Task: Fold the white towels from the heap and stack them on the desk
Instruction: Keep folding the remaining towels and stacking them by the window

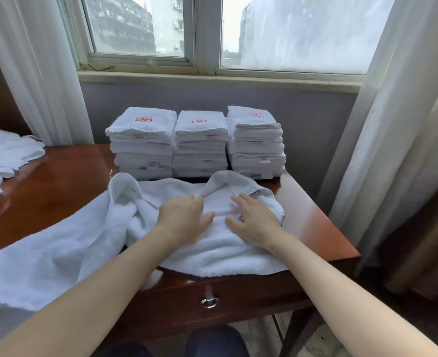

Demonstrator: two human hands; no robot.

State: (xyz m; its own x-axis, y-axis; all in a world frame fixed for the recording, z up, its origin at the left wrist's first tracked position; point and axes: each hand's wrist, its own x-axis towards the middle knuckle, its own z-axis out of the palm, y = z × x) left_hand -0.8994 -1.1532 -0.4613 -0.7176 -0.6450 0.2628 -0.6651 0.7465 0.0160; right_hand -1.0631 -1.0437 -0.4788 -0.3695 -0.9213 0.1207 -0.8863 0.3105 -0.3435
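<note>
The white towel (220, 248) lies unfolded on the near part of the table (58, 181). Its long axis runs left to right, slanting towards the person at the left. The left end spills over the table's near left edge and hangs down. The right end lies rumpled on the tabletop, reaching almost to the right edge. Two loose folds stand up along its far side, one at the left and one near the middle.

Both hands are on the right half of the towel, close together. The right hand (254, 220) lies flat with straight fingers pointing away from the person, pressing the cloth down. The left hand (184, 217) rests palm down with its thumb spread. Its fingers bend at the base of the middle fold, and whether they pinch the cloth cannot be told.

Behind the towel three stacks of folded towels stand side by side: left stack (142, 143), middle stack (200, 145), right stack (256, 145). Each top towel bears a red emblem. The heap (4, 153) of unfolded towels lies at the table's far left.
</note>
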